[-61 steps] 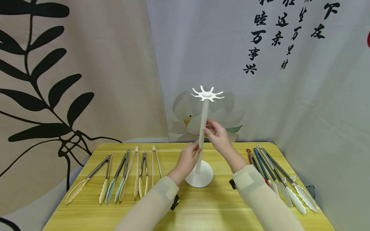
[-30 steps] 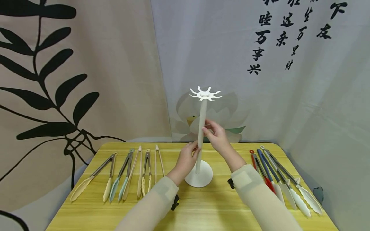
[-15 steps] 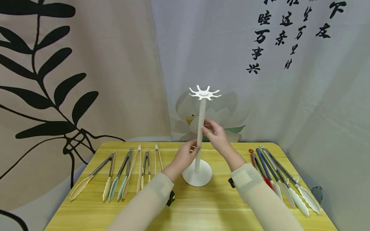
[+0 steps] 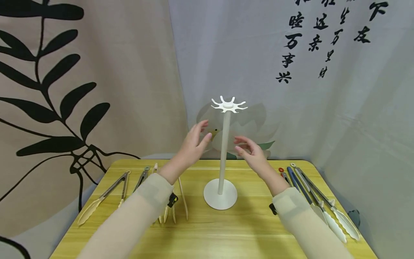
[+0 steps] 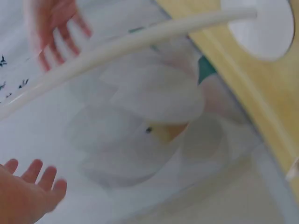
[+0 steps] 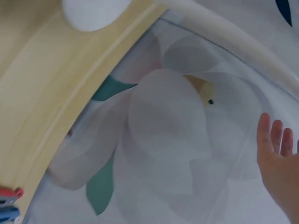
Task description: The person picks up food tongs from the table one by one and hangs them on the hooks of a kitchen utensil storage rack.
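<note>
A white stand [image 4: 225, 151] rises upright near the table's middle, with a round base and a ring of curved hooks [image 4: 228, 105] on top. To the left of its pole, my left hand [image 4: 193, 144] is raised with fingers spread, touching nothing. On the other side my right hand [image 4: 253, 153] hovers apart from the pole, its fingers loosely bent and holding nothing. The left wrist view shows both hands on either side of the pole [image 5: 126, 49]. In the right wrist view, my right hand [image 6: 279, 163] has its fingers extended below the pole [image 6: 243, 37].
Several kitchen tongs [image 4: 103, 196] lie on the left of the wooden table [image 4: 207, 237], partly hidden by my left sleeve. More utensils, including white-tipped tongs [image 4: 334, 225] and a blue-handled one [image 4: 299, 183], lie at the right. A printed curtain [image 4: 139, 72] hangs behind the table.
Both hands have let go of the stand's pole. My left hand has moved up and left, my right hand a little to the right. The stand stays upright.
</note>
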Demonstrator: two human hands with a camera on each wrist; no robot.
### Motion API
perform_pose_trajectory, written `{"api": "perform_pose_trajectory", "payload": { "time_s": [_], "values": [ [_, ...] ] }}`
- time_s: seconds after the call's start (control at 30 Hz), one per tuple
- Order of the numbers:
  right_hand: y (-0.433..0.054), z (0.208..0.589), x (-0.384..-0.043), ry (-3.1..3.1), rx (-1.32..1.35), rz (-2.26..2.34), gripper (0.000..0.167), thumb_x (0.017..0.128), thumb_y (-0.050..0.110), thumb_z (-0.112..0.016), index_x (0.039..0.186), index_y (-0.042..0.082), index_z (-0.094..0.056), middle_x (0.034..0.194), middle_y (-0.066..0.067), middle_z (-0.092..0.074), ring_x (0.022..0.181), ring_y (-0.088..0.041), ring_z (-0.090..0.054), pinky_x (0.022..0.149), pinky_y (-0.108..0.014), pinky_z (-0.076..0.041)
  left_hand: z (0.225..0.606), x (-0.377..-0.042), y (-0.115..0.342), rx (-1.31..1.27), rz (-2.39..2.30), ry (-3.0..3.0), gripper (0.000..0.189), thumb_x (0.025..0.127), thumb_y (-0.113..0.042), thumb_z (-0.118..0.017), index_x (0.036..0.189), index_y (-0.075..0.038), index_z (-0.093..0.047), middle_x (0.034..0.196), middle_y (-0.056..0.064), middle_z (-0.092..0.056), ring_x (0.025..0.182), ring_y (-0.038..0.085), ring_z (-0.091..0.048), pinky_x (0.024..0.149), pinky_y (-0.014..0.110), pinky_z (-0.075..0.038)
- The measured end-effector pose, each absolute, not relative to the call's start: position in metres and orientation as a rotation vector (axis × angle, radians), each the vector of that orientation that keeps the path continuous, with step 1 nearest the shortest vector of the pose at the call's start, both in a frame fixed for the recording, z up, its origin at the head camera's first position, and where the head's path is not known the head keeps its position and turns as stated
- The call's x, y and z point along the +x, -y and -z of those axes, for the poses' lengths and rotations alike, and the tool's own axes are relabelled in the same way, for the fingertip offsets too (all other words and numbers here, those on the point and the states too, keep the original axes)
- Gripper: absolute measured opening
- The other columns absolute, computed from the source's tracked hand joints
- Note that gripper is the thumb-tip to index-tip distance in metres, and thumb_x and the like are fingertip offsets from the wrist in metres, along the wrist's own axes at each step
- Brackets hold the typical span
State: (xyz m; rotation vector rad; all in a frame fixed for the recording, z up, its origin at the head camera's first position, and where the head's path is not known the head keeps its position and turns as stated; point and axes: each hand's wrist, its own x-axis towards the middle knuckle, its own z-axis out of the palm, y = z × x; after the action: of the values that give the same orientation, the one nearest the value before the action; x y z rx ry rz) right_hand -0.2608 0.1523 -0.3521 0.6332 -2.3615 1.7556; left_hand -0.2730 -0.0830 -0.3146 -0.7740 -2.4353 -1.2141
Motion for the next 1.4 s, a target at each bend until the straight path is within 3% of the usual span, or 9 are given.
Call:
{"api": "perform_pose_trajectory", "payload": {
  "time_s": [0.13,0.33,0.53,0.63,0.83,1.2,1.4],
  "values": [
    [-0.162,0.352,-0.245,2.482,0.614,-1.640,0.041,0.096,0.010,-0.053,0.135,0.000,-0.046,0.130,-0.023,-0.050,0.115,-0.037,-0.052,0.089,-0.041,-0.052,0.288,-0.274,0.091,-0.795,1.090,2.348,0.055,0.100,-0.037,-0.040,0.147,-0.010,-0.028,0.148,0.010,-0.035,0.137,0.026,-0.030,0.113,0.047,-0.023],
    [-0.179,0.374,-0.235,2.593,0.607,-1.511,0.040,0.096,0.011,-0.054,0.134,-0.001,-0.047,0.130,-0.024,-0.050,0.114,-0.040,-0.053,0.086,-0.044,-0.052,0.257,-0.277,0.093,-0.789,0.990,2.300,0.062,0.098,-0.050,-0.036,0.151,-0.022,-0.021,0.155,0.003,-0.023,0.142,0.022,-0.019,0.114,0.049,-0.018],
    [-0.199,0.412,-0.240,2.638,0.631,-1.441,0.041,0.095,0.017,-0.057,0.132,0.002,-0.049,0.130,-0.021,-0.050,0.110,-0.036,-0.057,0.081,-0.034,-0.054,0.229,-0.279,0.084,-0.876,0.884,2.315,0.066,0.094,-0.046,-0.049,0.151,-0.028,-0.021,0.157,-0.004,-0.018,0.144,0.019,-0.014,0.114,0.051,-0.018],
    [-0.208,0.423,-0.240,2.664,0.649,-1.392,0.042,0.094,0.020,-0.058,0.132,0.004,-0.050,0.130,-0.020,-0.050,0.107,-0.034,-0.058,0.079,-0.033,-0.055,0.219,-0.278,0.078,-0.978,0.833,2.346,0.063,0.093,-0.043,-0.052,0.149,-0.031,-0.027,0.157,-0.007,-0.018,0.144,0.018,-0.014,0.113,0.052,-0.021],
    [-0.220,0.434,-0.234,2.718,0.627,-1.367,0.040,0.094,0.022,-0.059,0.130,0.006,-0.052,0.129,-0.019,-0.050,0.106,-0.034,-0.058,0.080,-0.037,-0.054,0.207,-0.275,0.066,-1.131,0.702,2.485,0.052,0.097,-0.044,-0.044,0.147,-0.031,-0.033,0.156,-0.004,-0.020,0.143,0.021,-0.016,0.111,0.050,-0.028],
    [-0.245,0.449,-0.231,2.825,0.487,-1.357,0.046,0.095,0.033,-0.056,0.134,0.010,-0.048,0.135,-0.017,-0.047,0.113,-0.035,-0.054,0.084,-0.043,-0.052,0.203,-0.278,0.063,-1.104,0.640,2.609,0.049,0.099,-0.042,-0.042,0.145,-0.025,-0.038,0.145,0.004,-0.037,0.130,0.025,-0.033,0.106,0.044,-0.034],
    [-0.258,0.448,-0.229,2.825,0.425,-1.367,0.046,0.096,0.025,-0.056,0.135,0.004,-0.045,0.133,-0.023,-0.046,0.111,-0.040,-0.054,0.083,-0.046,-0.052,0.202,-0.281,0.059,-1.080,0.632,2.611,0.046,0.097,-0.042,-0.045,0.138,-0.022,-0.048,0.138,0.001,-0.044,0.125,0.022,-0.037,0.104,0.039,-0.036]
  ]
}}
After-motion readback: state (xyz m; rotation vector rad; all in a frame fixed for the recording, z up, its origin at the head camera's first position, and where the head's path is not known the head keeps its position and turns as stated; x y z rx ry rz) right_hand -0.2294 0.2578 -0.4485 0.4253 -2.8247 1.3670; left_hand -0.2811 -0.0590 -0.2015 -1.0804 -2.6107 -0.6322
